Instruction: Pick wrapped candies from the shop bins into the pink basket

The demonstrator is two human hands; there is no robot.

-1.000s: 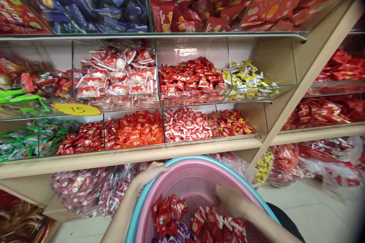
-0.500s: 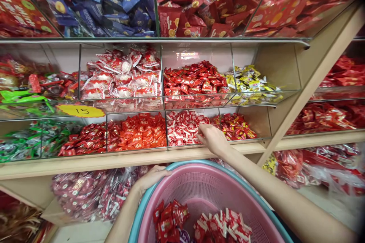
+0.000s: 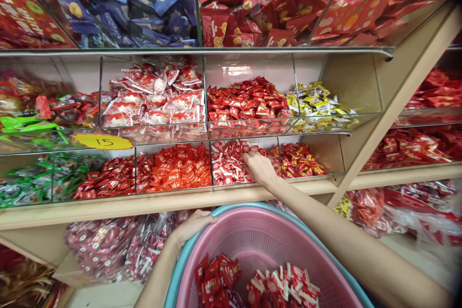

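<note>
My left hand (image 3: 195, 225) grips the left rim of a blue plastic basin (image 3: 179, 269), its fingers over the edge. Nested inside is a pink perforated basket (image 3: 252, 231). Red-wrapped candies (image 3: 215, 279) and red-and-white wrapped candies (image 3: 283, 286) lie in the bottom as two heaps. My right hand (image 3: 260, 167) reaches over the basket into a low shelf compartment, touching a pile of red-and-white candies (image 3: 229, 163). Its fingers are curled closed against the pile; whatever is between them is hidden.
Glass-fronted shelves hold orange-red candies (image 3: 180, 166) on the left and red-yellow candies (image 3: 301, 160) on the right. A wooden ledge (image 3: 144, 202) runs below. Bagged candies (image 3: 104, 245) sit underneath. A yellow price tag (image 3: 103, 141) hangs above, and a slanted wooden post (image 3: 393, 101) rises at right.
My right hand has shifted slightly left and up, further into the red-and-white candies. My left hand and the basket have stayed nearly in place.
</note>
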